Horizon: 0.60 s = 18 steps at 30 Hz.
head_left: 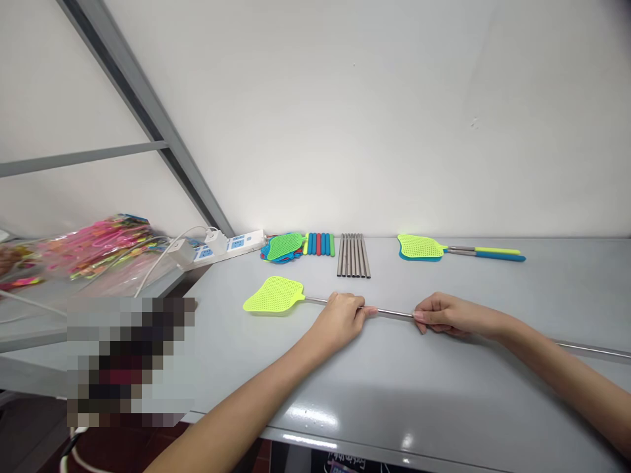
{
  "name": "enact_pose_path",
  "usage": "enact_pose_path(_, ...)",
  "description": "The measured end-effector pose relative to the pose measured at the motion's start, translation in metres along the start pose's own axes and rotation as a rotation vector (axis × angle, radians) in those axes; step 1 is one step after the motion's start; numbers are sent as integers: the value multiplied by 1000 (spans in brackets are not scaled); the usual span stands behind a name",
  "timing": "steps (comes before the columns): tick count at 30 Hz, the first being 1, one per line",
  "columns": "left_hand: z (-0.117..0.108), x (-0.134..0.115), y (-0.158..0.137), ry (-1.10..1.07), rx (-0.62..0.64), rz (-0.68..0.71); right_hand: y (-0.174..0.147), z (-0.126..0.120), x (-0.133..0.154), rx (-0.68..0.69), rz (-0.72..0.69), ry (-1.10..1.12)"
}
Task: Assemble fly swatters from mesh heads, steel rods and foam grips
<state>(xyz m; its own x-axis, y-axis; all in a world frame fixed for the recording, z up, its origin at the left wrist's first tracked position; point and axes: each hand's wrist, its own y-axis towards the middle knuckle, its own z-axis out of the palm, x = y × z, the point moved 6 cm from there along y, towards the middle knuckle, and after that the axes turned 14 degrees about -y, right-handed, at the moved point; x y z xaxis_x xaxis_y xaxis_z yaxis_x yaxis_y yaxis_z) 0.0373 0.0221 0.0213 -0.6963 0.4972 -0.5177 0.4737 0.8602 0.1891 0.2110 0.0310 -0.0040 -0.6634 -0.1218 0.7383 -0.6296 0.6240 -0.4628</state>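
A fly swatter with a yellow-green perforated head (275, 295) lies over the grey table, its head to the left. Its thin metal rod (394, 313) runs rightward from the head. My left hand (345, 315) is closed around the rod not far from the head. Farther right, my right hand (444, 313) pinches the same rod between thumb and fingers. Beyond my right forearm a thin metal length (591, 348) in line with the rod reaches the picture's right edge; the part between is hidden by my hand and arm.
Along the wall are stacked swatter heads (286, 246), coloured handle grips (319, 244), several metal tubes (353, 256) and two swatters with handles (458, 251). A power strip (236, 246) with plugs and cables stands left, beside plastic-bagged pink items (98, 243). A blurred patch covers the lower left.
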Motion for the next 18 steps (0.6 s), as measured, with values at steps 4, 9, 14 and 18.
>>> enact_pose_path(4,2,-2,0,-13,15,-1,0,3,3,30,-39,14)
enact_pose_path(9,5,-5,0,-23,28,5,1,7,1,60,-49,59)
enact_pose_path(14,7,-6,0,-38,42,12,1,9,-1,72,-47,66)
enact_pose_path(18,5,-5,1,-50,38,15,1,9,1,81,-46,91)
